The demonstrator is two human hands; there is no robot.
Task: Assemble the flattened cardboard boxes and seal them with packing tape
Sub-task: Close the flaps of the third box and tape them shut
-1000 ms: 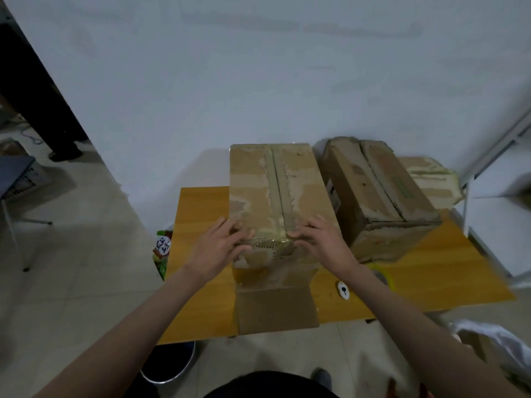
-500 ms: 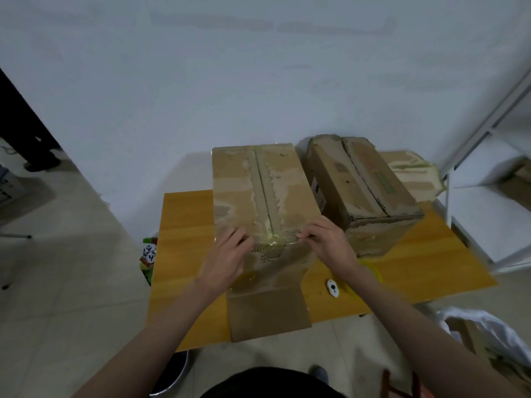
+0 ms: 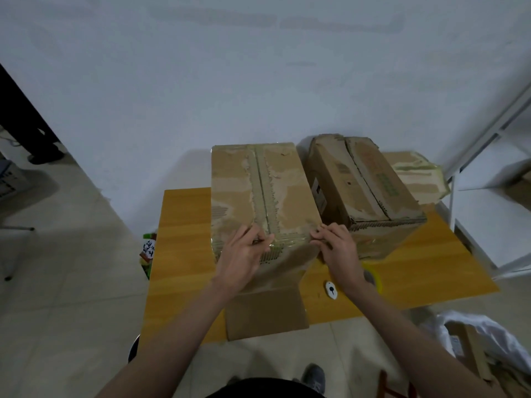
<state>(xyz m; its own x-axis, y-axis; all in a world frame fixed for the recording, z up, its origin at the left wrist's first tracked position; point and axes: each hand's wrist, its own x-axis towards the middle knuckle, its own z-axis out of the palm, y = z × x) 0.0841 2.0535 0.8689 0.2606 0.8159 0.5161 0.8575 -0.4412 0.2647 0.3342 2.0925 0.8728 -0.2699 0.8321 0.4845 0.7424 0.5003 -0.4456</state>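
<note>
Box (image 3: 258, 193) with taped centre seam stands on the counter (image 3: 184, 225), directly beneath both hands. Left hand (image 3: 244, 254) lies on the near top edge, fingers fairly straight, pressing the tape (image 3: 290, 242) there. Right hand (image 3: 336, 248) – fingers curled – pinches the near right corner. Second box (image 3: 365, 193) sits just beyond the right hand; a small white cutter (image 3: 331, 289) lies below its wrist.

Both forearms reach forward, left hand (image 3: 242, 254) and right hand (image 3: 336, 248) with curled fingers.
</note>
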